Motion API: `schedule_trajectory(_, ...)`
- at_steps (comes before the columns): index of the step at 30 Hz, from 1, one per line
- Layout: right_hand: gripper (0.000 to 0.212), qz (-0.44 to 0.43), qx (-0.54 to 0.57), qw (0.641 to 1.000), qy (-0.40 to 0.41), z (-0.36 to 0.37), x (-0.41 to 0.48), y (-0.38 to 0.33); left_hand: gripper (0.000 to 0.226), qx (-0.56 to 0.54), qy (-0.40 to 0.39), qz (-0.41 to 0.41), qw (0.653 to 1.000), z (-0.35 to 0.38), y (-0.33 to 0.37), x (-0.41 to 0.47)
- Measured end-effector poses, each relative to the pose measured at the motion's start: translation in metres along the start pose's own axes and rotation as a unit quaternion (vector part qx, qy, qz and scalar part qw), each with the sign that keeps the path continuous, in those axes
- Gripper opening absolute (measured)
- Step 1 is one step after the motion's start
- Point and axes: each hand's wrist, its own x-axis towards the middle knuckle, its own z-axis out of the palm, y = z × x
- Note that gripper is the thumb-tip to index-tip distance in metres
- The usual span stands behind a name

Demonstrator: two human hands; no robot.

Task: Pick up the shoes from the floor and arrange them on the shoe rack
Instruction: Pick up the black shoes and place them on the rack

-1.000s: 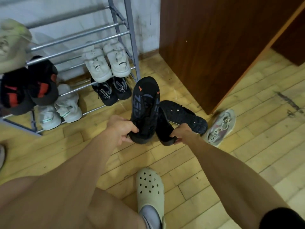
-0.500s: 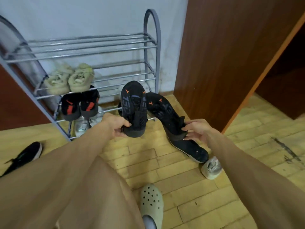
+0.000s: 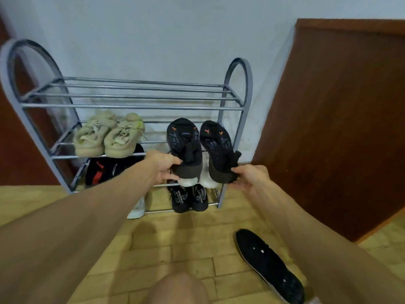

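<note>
a grey metal shoe rack (image 3: 131, 107) stands on a wood-block floor (image 3: 164, 249). a beige pair (image 3: 109, 137) sits on its second tier, black-and-red shoes (image 3: 98, 172) and a partly hidden white pair (image 3: 186, 182) on the third, black trainers (image 3: 189, 197) and one white shoe (image 3: 137, 210) on the lowest. a lone black shoe (image 3: 269, 264) lies on the floor nearby.

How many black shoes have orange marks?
2: left shoe in the left hand, right shoe in the right hand, side by side before the shoe rack. Others may be hidden.
</note>
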Motion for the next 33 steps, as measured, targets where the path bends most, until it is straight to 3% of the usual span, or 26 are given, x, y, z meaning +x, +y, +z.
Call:
schedule_trajectory(8,0.034,-0.006,0.018,1.000,0.009,0.040,0.090,-0.018,0.037,0.005,0.012,0.041,0.999,0.016,0.034,0.090)
schedule_trajectory(12,0.013,-0.035,0.003,0.999,0.028,0.048,0.115,-0.023,0.034,0.029,0.023,0.055,0.998,0.022,0.043,0.111)
schedule_trajectory(18,0.014,-0.063,0.006,0.996,0.057,0.050,0.124,-0.017,0.030,0.061,0.017,0.042,0.997,0.027,0.038,0.118)
schedule_trajectory(21,0.004,-0.102,-0.034,0.992,0.071,0.051,0.126,-0.009,0.032,0.085,0.019,0.041,0.995,0.026,0.039,0.118)
schedule_trajectory(27,0.015,-0.144,-0.184,0.971,0.058,0.046,0.120,-0.006,0.024,0.155,0.057,0.053,0.985,0.033,0.034,0.117)
schedule_trajectory(30,0.011,-0.134,-0.189,0.972,0.045,0.045,0.121,-0.008,0.022,0.239,0.105,0.087,0.961,0.030,0.030,0.125)
schedule_trajectory(33,0.023,-0.128,-0.157,0.978,0.039,0.047,0.125,-0.010,0.020,0.236,0.107,0.105,0.960,0.030,0.026,0.128)
